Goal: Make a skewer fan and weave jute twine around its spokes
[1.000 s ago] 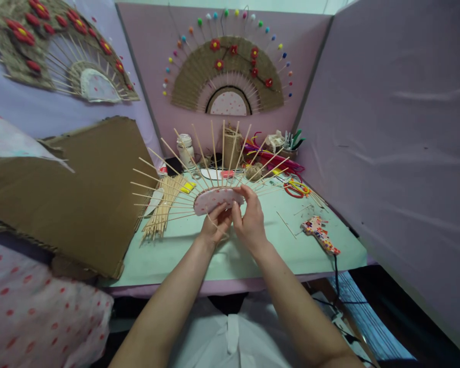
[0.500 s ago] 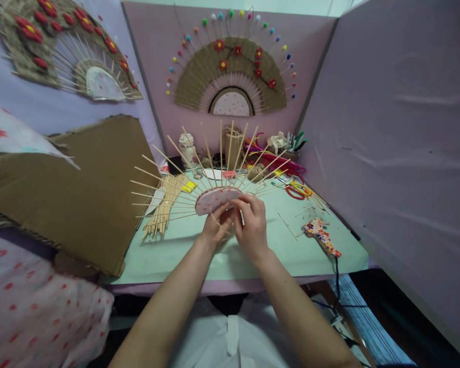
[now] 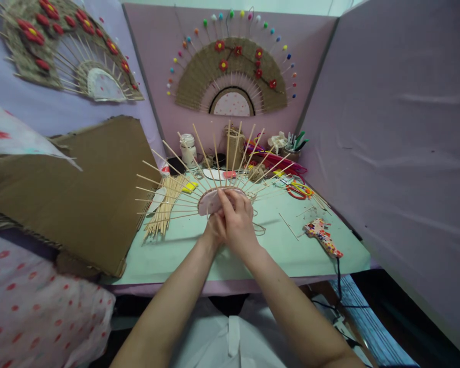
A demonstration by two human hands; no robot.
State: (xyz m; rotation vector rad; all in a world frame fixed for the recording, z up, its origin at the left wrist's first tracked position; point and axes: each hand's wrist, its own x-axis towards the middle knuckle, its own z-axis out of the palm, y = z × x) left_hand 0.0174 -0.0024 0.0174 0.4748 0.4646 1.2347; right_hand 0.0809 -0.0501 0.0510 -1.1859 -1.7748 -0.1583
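A half-round fan (image 3: pixel 212 195) hangs between two bare hands above a pale green table (image 3: pixel 176 260), its thin sticks (image 3: pixel 201 153) spreading in an arc from a spotted, cloth-faced base (image 3: pixel 206 206). The right hand (image 3: pixel 237 214) lies across the right part of the base, its fingers bent over the front and gripping near the top edge; the left hand (image 3: pixel 213 228) is at the lower edge, partly hidden behind the right, so how tightly it closes cannot be told. Thin cord (image 3: pixel 259 229) loops out beside the right hand. The piece looks partway along: cloth covers the base and sticks ring its curve, but their outer lengths are bare, with none of the broad brown band, red flowers or coloured balls seen on the decorated fan (image 3: pixel 233 61) on the back wall. Measured against that one, most of the covering and all of the trimming appear to be left. A bundle of spare sticks (image 3: pixel 164 207) lies to the left, a patterned glue gun (image 3: pixel 324 237) to the right, and a white-lidded jar (image 3: pixel 188 152) stands behind. No brand, label or writing can be read anywhere, the jar included.
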